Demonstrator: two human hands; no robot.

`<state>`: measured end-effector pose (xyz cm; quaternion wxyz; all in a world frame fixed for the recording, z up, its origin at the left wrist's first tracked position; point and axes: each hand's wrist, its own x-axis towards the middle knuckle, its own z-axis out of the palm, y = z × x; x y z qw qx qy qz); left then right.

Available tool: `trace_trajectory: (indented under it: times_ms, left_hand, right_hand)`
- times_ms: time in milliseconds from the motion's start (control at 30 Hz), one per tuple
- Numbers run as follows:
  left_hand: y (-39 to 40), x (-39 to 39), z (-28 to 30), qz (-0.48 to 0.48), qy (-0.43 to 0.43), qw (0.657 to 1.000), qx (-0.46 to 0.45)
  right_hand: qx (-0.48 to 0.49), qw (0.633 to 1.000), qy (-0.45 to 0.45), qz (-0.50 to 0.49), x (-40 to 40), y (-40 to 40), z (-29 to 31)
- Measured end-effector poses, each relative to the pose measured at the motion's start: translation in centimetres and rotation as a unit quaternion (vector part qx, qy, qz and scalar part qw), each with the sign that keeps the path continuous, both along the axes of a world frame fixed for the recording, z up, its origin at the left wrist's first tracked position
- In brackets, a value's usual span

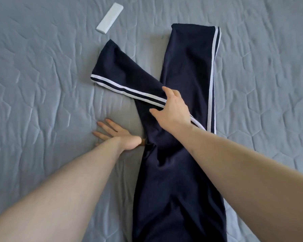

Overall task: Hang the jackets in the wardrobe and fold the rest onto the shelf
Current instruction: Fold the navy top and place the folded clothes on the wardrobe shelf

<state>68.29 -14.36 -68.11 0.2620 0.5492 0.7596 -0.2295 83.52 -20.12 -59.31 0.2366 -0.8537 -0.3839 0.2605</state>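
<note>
Navy track trousers (182, 70) with white side stripes lie on the grey quilted bed (42, 75), waist end toward me. One leg runs straight away from me; the other lies askew, angled up to the left. My right hand (173, 109) rests on the striped edge of the angled leg where the two legs cross, its fingers bent over the fabric. My left hand (115, 135) lies flat on the quilt with fingers spread, just left of the trousers, its thumb at the fabric's edge.
A white rectangular remote-like object (110, 18) lies on the bed at the upper left. The quilt stretches bare to both sides of the trousers.
</note>
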Motion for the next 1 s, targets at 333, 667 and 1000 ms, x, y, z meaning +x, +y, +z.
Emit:
trace_trajectory:
  times_ms: [333, 667, 1000]
  left_hand:
    - [0.7, 0.6, -0.3, 0.063, -0.043, 0.997, -0.015]
    - [1.4, 0.3, 2.5, 0.032, -0.028, 0.991, -0.125]
    - [1.3, 0.7, 3.5, 0.034, -0.044, 0.989, -0.14]
  right_hand:
    - [0.165, 0.952, 0.043, -0.254, 6.1, 3.0, 0.9]
    - [0.061, 0.976, -0.116, -0.175, 12.9, -0.5, 0.0]
    - [0.132, 0.983, 0.011, -0.123, 11.1, 6.5, 2.8]
